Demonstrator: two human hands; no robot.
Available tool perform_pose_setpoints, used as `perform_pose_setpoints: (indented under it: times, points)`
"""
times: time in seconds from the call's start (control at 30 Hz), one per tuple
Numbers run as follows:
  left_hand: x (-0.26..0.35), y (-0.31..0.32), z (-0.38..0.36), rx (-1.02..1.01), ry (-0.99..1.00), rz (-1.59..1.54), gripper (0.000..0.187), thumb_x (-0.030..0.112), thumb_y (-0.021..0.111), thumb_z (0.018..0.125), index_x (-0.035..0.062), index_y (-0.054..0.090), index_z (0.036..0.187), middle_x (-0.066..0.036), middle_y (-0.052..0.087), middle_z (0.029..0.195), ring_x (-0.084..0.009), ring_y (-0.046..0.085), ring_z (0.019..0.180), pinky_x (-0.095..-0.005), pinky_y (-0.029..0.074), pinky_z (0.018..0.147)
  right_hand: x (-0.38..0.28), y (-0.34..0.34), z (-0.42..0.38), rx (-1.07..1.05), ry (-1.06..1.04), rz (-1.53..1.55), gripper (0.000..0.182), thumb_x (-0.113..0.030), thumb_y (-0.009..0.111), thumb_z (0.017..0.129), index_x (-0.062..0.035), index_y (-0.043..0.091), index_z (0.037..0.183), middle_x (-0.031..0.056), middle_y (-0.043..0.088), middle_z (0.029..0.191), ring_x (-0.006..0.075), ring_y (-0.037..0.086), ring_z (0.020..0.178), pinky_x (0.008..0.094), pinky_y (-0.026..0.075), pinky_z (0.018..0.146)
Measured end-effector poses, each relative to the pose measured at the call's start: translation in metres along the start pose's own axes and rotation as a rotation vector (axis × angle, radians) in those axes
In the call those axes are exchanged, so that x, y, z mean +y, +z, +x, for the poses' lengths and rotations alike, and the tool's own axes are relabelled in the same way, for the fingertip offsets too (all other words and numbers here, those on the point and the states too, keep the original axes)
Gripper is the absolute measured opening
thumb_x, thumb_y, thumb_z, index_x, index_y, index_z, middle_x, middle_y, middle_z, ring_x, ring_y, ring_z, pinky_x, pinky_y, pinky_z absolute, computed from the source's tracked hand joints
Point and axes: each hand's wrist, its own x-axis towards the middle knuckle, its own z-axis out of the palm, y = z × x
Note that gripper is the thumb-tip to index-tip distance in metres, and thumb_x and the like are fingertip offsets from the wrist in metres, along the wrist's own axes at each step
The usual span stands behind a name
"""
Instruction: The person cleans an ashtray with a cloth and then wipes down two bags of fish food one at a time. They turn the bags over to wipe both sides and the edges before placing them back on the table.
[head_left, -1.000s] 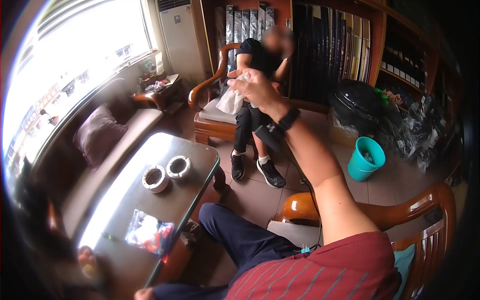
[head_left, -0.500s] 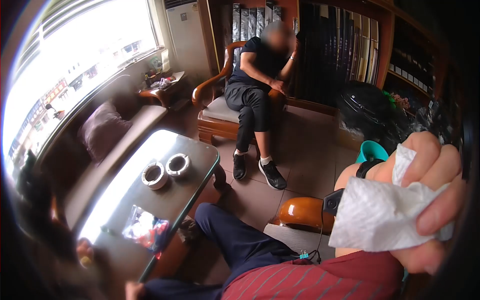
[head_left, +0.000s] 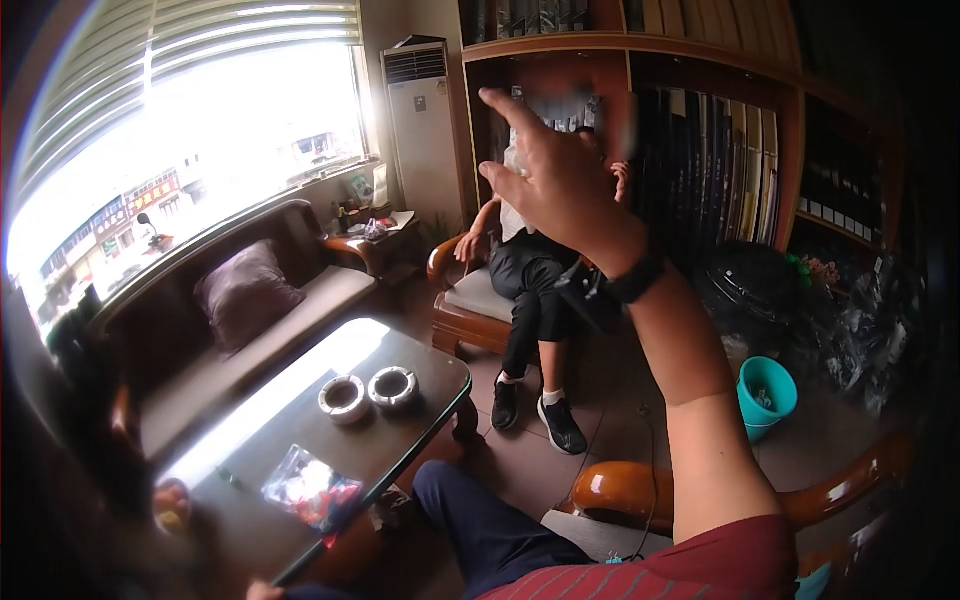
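Note:
My right hand (head_left: 565, 175) is raised at upper centre, a black band on its wrist. Its index finger and thumb stretch left and apart. A crumpled white tissue (head_left: 514, 215) shows beside and below the thumb, apparently held by the other fingers, which are hidden. My left hand is not visible. A small patch of bare skin (head_left: 265, 591) shows by my trouser leg at the bottom edge; I cannot tell what part it is.
Two round ashtrays (head_left: 343, 398) and a clear bag (head_left: 310, 487) lie on the glass-topped table (head_left: 425, 365). Beyond my hand, a person (head_left: 525, 290) sits in a wooden armchair. A teal bin (head_left: 767, 400) stands at right; a sofa (head_left: 160, 400) lines the window side.
My right hand has moved up and left from the lower right, index finger and thumb now extended. The other fingers at the tissue have gone from view. The view has tilted up.

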Motion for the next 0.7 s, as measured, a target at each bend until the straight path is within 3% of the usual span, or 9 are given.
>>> perform_pose_setpoints:
  times: [0.03,0.13,0.2,0.3,0.4,0.5,0.53,0.63,0.7]
  points:
    - [0.002,0.001,-0.006,0.018,0.070,0.104,0.023,0.017,0.063,0.082,-0.0014,0.068,0.071,-0.007,0.063,0.061,-0.0158,0.055,0.048,-0.0346,0.041,0.045,0.015,0.013,0.004,-0.038,0.033,0.032,0.067,-0.009,0.072,0.087,-0.0056,0.044,0.148,0.0074,0.055,0.065,0.0128,0.053,0.055,0.0286,0.044,0.055]
    - [0.005,0.001,-0.016,0.038,0.139,0.202,0.020,0.014,0.061,0.081,0.0009,0.068,0.068,-0.009,0.063,0.059,-0.0183,0.058,0.049,-0.0349,0.043,0.046,0.045,0.044,0.011,-0.148,0.120,0.134,0.063,-0.012,0.072,0.085,-0.0042,0.049,0.143,0.0097,0.061,0.067,0.0201,0.061,0.058,0.0329,0.050,0.060]
    - [-0.010,0.000,-0.011,0.036,0.127,0.200,0.018,0.013,0.062,0.080,0.0030,0.067,0.066,-0.010,0.063,0.060,-0.0196,0.060,0.050,-0.0342,0.044,0.046,0.066,0.060,0.019,-0.277,-0.124,-0.006,0.055,-0.014,0.072,0.083,-0.0030,0.057,0.135,0.0149,0.069,0.075,0.0305,0.068,0.067,0.0388,0.054,0.067]
    - [-0.127,0.007,0.073,0.022,0.647,0.833,0.014,0.017,0.063,0.082,0.0158,0.071,0.070,-0.004,0.068,0.073,-0.0170,0.066,0.071,-0.0349,0.049,0.059,0.050,0.050,0.040,-0.417,-0.134,-0.102,0.043,-0.016,0.072,0.080,0.0006,0.068,0.120,0.0213,0.073,0.095,0.0347,0.072,0.089,0.0415,0.057,0.086]
    - [-0.205,0.020,0.127,0.261,0.922,1.453,0.015,0.018,0.061,0.086,0.0240,0.074,0.081,0.001,0.070,0.084,-0.0146,0.062,0.086,-0.0394,0.048,0.072,0.001,0.023,0.043,0.202,-0.075,-0.017,0.029,-0.017,0.070,0.090,-0.0029,0.069,0.115,0.0174,0.073,0.083,0.0332,0.073,0.074,0.0408,0.058,0.070]
    - [-0.193,0.022,0.103,0.230,0.690,0.931,0.016,0.011,0.062,0.083,0.0214,0.072,0.077,-0.001,0.064,0.074,-0.0212,0.063,0.076,-0.0360,0.048,0.066,-0.056,-0.008,0.018,0.470,-0.072,0.339,0.023,-0.014,0.073,0.092,-0.0055,0.069,0.113,0.0025,0.067,0.067,0.0030,0.060,0.057,0.0218,0.046,0.053]
    - [-0.184,0.019,0.096,0.231,0.678,0.932,0.016,0.011,0.062,0.083,0.0214,0.072,0.077,-0.001,0.064,0.074,-0.0212,0.063,0.076,-0.0360,0.048,0.066,-0.075,-0.019,0.004,0.491,-0.158,0.383,0.024,-0.015,0.071,0.094,-0.0064,0.070,0.117,-0.0012,0.066,0.080,0.0037,0.059,0.069,0.0216,0.047,0.064]
    - [-0.170,0.007,0.098,0.093,0.649,0.800,0.011,0.012,0.064,0.080,0.0123,0.074,0.079,-0.012,0.069,0.077,-0.0327,0.066,0.076,-0.0419,0.052,0.068,-0.127,-0.044,-0.048,0.662,-0.179,0.290,0.032,-0.017,0.073,0.091,-0.0003,0.068,0.118,0.0006,0.066,0.080,0.0070,0.058,0.071,0.0228,0.047,0.067]
    - [-0.196,0.004,0.119,0.060,0.312,0.705,0.012,0.012,0.072,0.082,0.0036,0.071,0.090,-0.016,0.071,0.092,-0.0294,0.068,0.086,-0.0414,0.054,0.078,-0.140,-0.057,-0.073,0.648,-0.169,0.354,0.031,-0.018,0.072,0.091,-0.0008,0.067,0.117,0.0004,0.065,0.079,0.0070,0.058,0.070,0.0229,0.046,0.067]
